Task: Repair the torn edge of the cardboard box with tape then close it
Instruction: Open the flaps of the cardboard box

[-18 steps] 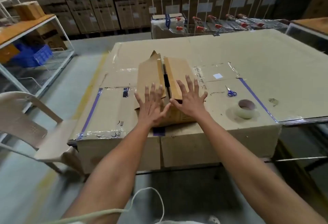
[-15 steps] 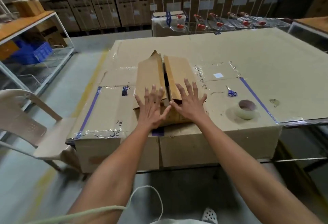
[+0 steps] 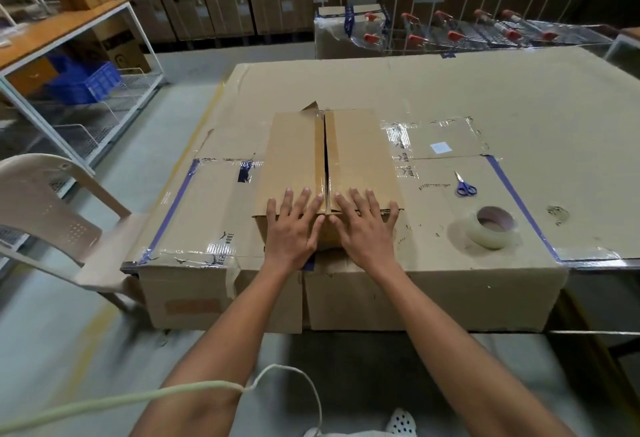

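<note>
- The cardboard box [image 3: 329, 166] is set near the table's [image 3: 519, 97] near edge, its top flaps lowered, a narrow gap left between.
- The left hand [image 3: 294, 225] and right hand [image 3: 363, 225] are pressed flat on the flaps' near ends, fingers spread, nothing gripped.
- A tape roll [image 3: 493, 227] and scissors [image 3: 464, 185] are seen to the right.

Plastic chair [image 3: 52, 215] left, blue crate [image 3: 86, 81] (on shelf), trolleys [image 3: 485, 33] at bk

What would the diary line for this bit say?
left hand flat on left flap | right hand flat on right flap | cardboard box flaps down, seam untaped | tape roll, scissors idle right
</note>
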{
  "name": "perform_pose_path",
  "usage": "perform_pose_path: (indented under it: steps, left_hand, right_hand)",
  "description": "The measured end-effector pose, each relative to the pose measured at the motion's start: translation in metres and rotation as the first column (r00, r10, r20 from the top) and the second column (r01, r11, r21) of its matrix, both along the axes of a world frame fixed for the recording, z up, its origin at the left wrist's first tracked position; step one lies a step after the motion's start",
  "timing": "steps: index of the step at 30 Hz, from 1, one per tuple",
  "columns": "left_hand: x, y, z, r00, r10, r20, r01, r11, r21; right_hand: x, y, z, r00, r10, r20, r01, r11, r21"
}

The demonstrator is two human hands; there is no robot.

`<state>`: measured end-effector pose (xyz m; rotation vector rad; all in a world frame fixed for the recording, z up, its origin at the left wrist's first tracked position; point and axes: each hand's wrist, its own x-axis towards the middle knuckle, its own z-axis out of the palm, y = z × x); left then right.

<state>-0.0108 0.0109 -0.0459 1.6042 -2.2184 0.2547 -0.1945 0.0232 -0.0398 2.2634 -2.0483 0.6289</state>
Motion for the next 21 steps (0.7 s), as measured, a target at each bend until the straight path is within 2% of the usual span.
perform_pose_path:
  steps: [10, 14, 18, 19, 21]
  left_hand:
    - [0.003, -0.008, 0.012, 0.990, 0.009, 0.140, 0.005, 0.995, -0.104]
    - [0.011, -0.015, 0.023, 0.976, -0.047, 0.211, 0.086, 0.980, -0.179]
    - [0.024, -0.025, 0.052, 0.991, -0.121, 0.061, 0.134, 0.935, -0.329]
    - [0.028, -0.026, 0.062, 0.994, -0.111, -0.018, 0.097, 0.927, -0.362]
    - [0.039, -0.024, 0.082, 0.958, -0.044, -0.285, -0.067, 0.928, -0.367]
  right_hand:
    - [0.004, -0.007, 0.009, 0.999, -0.032, -0.026, 0.031, 0.999, -0.021]
    - [0.008, -0.008, 0.019, 0.997, -0.075, 0.018, 0.076, 0.996, -0.047]
    - [0.008, -0.007, 0.025, 0.996, -0.091, 0.012, 0.092, 0.995, -0.027]
    - [0.008, -0.008, 0.026, 0.996, -0.090, 0.015, 0.091, 0.996, -0.018]
    - [0.007, -0.008, 0.028, 0.996, -0.090, 0.017, 0.090, 0.996, -0.002]
